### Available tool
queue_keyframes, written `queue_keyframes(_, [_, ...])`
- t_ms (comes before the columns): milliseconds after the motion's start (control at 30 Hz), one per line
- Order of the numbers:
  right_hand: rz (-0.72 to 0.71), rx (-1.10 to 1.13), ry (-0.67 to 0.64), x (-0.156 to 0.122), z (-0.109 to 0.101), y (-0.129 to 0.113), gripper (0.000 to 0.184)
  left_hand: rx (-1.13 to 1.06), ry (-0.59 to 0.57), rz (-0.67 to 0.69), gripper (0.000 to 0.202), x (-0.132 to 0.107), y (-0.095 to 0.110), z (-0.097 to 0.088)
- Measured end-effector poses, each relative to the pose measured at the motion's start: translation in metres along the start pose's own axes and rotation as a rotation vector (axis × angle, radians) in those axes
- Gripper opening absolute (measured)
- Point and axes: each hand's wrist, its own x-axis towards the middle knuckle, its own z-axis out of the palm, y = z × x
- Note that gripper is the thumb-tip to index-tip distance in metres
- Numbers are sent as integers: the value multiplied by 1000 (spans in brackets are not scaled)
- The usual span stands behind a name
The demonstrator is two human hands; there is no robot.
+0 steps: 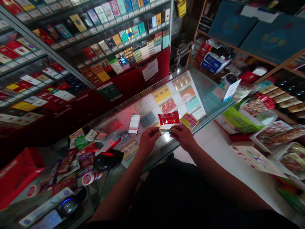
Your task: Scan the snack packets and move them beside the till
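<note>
Above the glass counter (147,109), a small thin strip (165,130), pale with a bit of green, spans the gap between my two hands. Its kind is too small to make out. My left hand (150,138) pinches one end, fingers closed. The other end is gripped by the closed fingertips of my right hand (182,136). Just beyond the strip lies a shiny red packet (168,118) with white print. A yellow and purple packet (190,121) rests beside it, past my right hand. Left of these is a white rectangular item (134,124), partly blurred out.
A black barcode scanner (108,160) stands at the left among a heap of snack packets (81,159). Near it is a red box (19,175). Cigarette shelves (105,44) line the far wall. A sign stand (231,90) sits at the counter's right end; bins of packaged food (274,140) lie right.
</note>
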Motion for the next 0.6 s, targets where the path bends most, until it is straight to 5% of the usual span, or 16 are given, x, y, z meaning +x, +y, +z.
queue_keyframes(433, [-9,-69,18,-21,91,48,44,213,235,30,18,-45,17,-98])
queue_keyframes(600, [-91,-144,9,-32,126,63,36,247,196,41,23,-61,22,-135])
